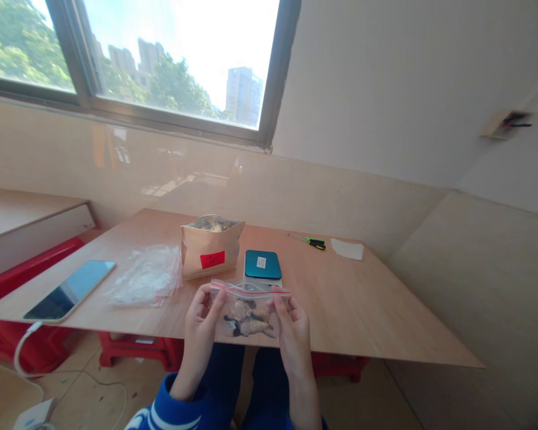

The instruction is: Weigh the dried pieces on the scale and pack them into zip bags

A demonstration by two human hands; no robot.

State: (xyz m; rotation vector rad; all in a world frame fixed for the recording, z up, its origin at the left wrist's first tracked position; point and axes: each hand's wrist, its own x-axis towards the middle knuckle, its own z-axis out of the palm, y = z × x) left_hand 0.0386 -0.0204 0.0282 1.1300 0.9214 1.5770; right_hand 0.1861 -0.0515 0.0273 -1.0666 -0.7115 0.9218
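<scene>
A clear zip-lock bag [246,319] with a red-lined top hangs between my hands at the table's front edge. Inside it lie several pale and dark dried pieces that look like mushrooms. My left hand [204,313] pinches the top left corner, and my right hand [291,322] pinches the top right. The bag's mouth seems slightly parted in the middle. Just beyond it sits a small scale [263,264] with a teal top and a white label. Left of the scale stands an open brown paper pouch [210,245] with a red label, with similar dried pieces showing at its mouth.
A pile of empty clear zip-lock bags [146,276] lies left of the pouch. Farther left is a phone [72,289] with a white cable plugged in. Screwdrivers [311,242] and a white paper piece [347,249] lie at the back right. Red stools [141,348] stand below.
</scene>
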